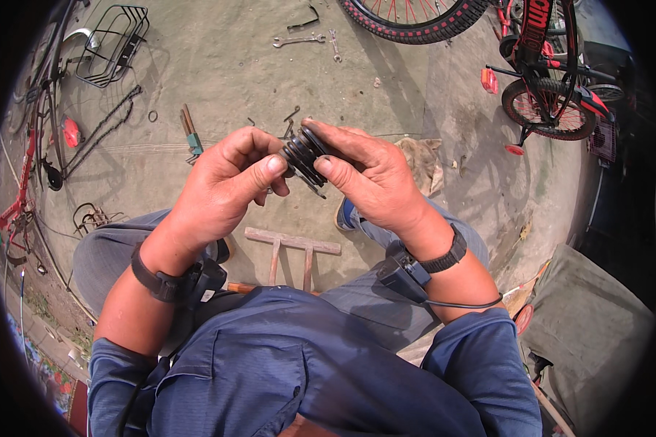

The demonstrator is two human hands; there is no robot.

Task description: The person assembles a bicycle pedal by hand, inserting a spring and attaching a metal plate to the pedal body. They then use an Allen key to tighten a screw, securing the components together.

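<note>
A black coil spring (304, 155) with several thick turns is held up in front of me between both hands. My left hand (226, 178) pinches its left end with thumb and fingers. My right hand (375, 178) grips the other end, its thumb pressed on the coils and its fingers lying over the top. A thin metal end sticks out below the coils. Beyond the hands, small bent metal pieces (292, 114) lie on the ground, partly hidden by the spring and fingers.
A tool with brown handles (190, 135), a chain (102, 131), two wrenches (299, 41) and a wire basket (115, 47) lie on the ground. Red-and-black bicycle parts (547, 87) stand at the far right. Between my legs is a wooden frame (291, 241); a rag (421, 162) lies right.
</note>
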